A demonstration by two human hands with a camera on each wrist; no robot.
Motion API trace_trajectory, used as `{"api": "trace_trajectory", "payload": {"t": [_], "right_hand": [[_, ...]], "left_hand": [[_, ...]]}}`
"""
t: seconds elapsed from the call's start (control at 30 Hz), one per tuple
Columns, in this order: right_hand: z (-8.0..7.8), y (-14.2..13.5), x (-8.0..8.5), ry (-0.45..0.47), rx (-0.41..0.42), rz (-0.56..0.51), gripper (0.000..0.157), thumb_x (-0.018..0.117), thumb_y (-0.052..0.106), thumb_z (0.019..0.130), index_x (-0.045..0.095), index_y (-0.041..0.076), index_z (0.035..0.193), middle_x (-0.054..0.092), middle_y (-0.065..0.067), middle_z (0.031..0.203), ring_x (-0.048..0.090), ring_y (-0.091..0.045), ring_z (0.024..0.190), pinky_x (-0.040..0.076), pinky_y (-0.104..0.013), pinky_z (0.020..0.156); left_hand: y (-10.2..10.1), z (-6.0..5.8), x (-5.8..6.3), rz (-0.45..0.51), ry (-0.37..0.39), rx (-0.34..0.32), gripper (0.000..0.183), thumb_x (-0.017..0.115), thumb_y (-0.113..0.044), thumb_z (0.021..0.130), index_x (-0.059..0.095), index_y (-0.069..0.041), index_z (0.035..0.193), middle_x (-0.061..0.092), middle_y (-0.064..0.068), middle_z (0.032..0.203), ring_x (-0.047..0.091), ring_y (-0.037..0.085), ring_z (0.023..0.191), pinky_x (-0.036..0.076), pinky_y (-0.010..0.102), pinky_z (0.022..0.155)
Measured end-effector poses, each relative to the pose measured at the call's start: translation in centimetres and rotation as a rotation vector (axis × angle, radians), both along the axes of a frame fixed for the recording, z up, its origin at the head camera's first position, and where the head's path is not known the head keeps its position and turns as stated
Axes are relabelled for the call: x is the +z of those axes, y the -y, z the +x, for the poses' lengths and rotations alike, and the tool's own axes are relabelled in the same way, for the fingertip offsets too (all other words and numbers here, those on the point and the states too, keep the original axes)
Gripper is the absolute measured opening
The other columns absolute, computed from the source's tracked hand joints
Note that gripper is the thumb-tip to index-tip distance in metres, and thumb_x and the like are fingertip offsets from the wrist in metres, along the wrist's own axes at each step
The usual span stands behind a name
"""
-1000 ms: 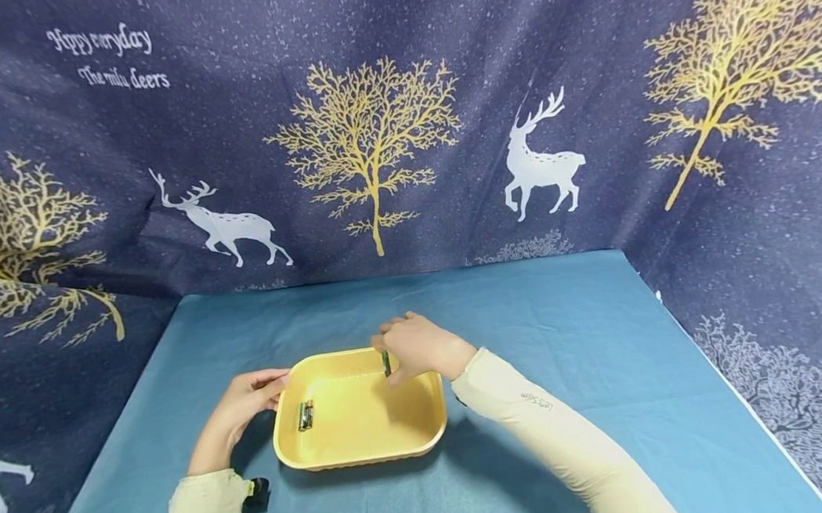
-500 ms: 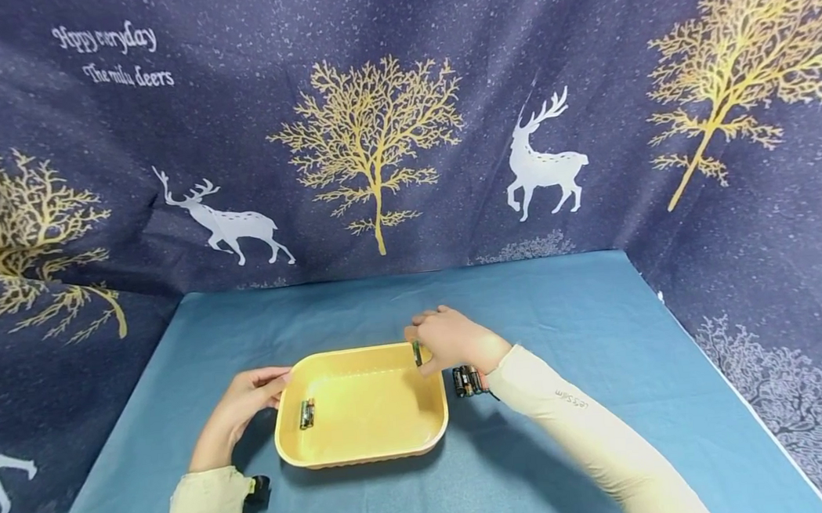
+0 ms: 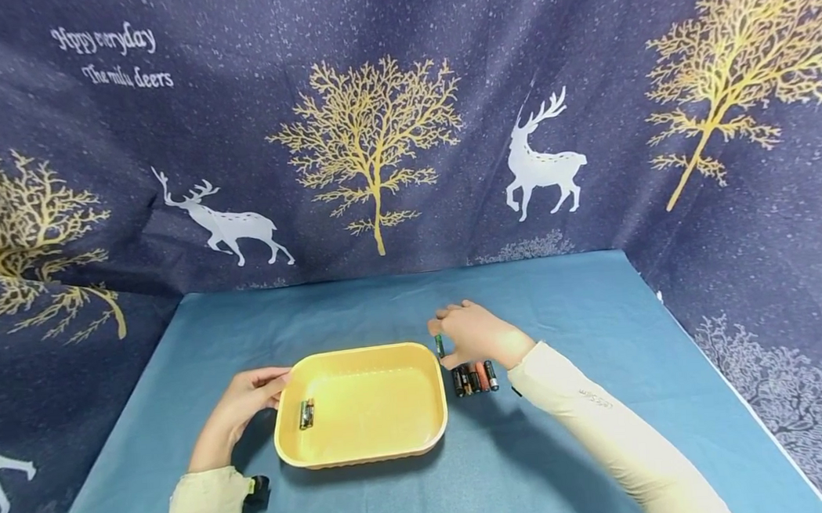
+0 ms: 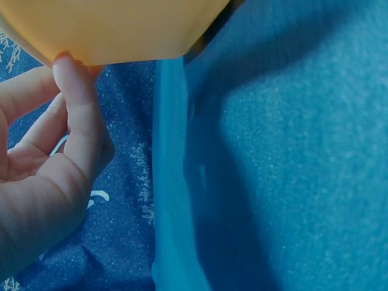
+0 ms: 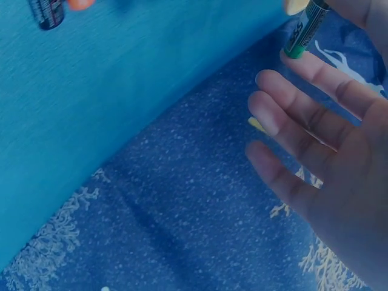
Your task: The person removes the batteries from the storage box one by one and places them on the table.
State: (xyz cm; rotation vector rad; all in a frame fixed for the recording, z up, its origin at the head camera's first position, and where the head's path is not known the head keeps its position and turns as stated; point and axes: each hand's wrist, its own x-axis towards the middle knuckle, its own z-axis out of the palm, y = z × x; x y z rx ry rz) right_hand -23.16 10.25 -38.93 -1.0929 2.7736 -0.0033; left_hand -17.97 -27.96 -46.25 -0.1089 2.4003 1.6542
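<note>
A yellow rectangular tray point(image 3: 366, 452) sits on the blue cloth, with two small batteries point(image 3: 306, 414) lying side by side near its left wall. My left hand point(image 3: 246, 404) pinches the tray's left rim between thumb and fingers, seen close in the left wrist view. Just past the tray's right rim, my right hand point(image 3: 478, 335) holds a green and black battery point(image 5: 306, 30) between thumb and index finger, its other fingers spread. Below that hand, a row of several batteries point(image 3: 473, 378), black ones and an orange one, lies on the cloth right of the tray.
A blue cloth point(image 3: 589, 402) covers the table. Dark blue curtains point(image 3: 426, 44) printed with deer and trees hang behind and at both sides. The left wrist carries a black strap piece point(image 3: 259, 489).
My right hand has moved right with the battery, from over the tray to beyond its right rim. The battery row is now uncovered. My left hand stays on the rim.
</note>
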Motion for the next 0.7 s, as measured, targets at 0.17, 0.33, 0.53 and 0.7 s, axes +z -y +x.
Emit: {"api": "trace_trajectory", "payload": {"t": [0.17,0.33,0.53,0.7], "right_hand": [[-0.1,-0.9,-0.1,0.028,-0.03,-0.012,0.05,0.077,0.037,0.082,0.063,0.016,0.125,0.062,-0.003,0.125,0.049,-0.03,0.126,0.027,-0.054,0.11],[0.0,-1.8,-0.2,0.05,-0.059,-0.025,0.05,0.078,0.032,0.081,0.063,0.014,0.126,0.059,-0.009,0.131,0.047,-0.033,0.128,0.026,-0.055,0.111],[0.1,-2.9,-0.8,0.035,-0.069,-0.011,0.053,0.08,0.031,0.078,0.064,0.011,0.124,0.06,-0.01,0.127,0.05,-0.033,0.123,0.029,-0.055,0.108],[0.2,-3.9,-1.3,0.053,-0.091,-0.015,0.056,0.082,0.029,0.076,0.063,0.008,0.125,0.06,-0.013,0.129,0.047,-0.036,0.127,0.027,-0.057,0.109]], "left_hand": [[0.0,0.1,-0.1,-0.003,0.0,-0.002,0.046,0.06,-0.02,0.097,0.054,0.013,0.128,0.069,0.014,0.102,0.065,0.015,0.074,0.056,0.032,0.067],[0.0,0.1,-0.1,-0.004,-0.006,-0.003,0.046,0.061,-0.02,0.096,0.054,0.013,0.127,0.069,0.014,0.103,0.065,0.015,0.074,0.056,0.032,0.067],[0.0,0.0,-0.2,-0.01,0.001,-0.007,0.046,0.06,-0.021,0.097,0.054,0.013,0.127,0.069,0.014,0.103,0.065,0.015,0.075,0.056,0.033,0.068],[0.1,-0.1,-0.1,-0.002,0.002,-0.005,0.046,0.06,-0.021,0.097,0.054,0.013,0.127,0.069,0.014,0.103,0.065,0.015,0.074,0.056,0.033,0.067]]}}
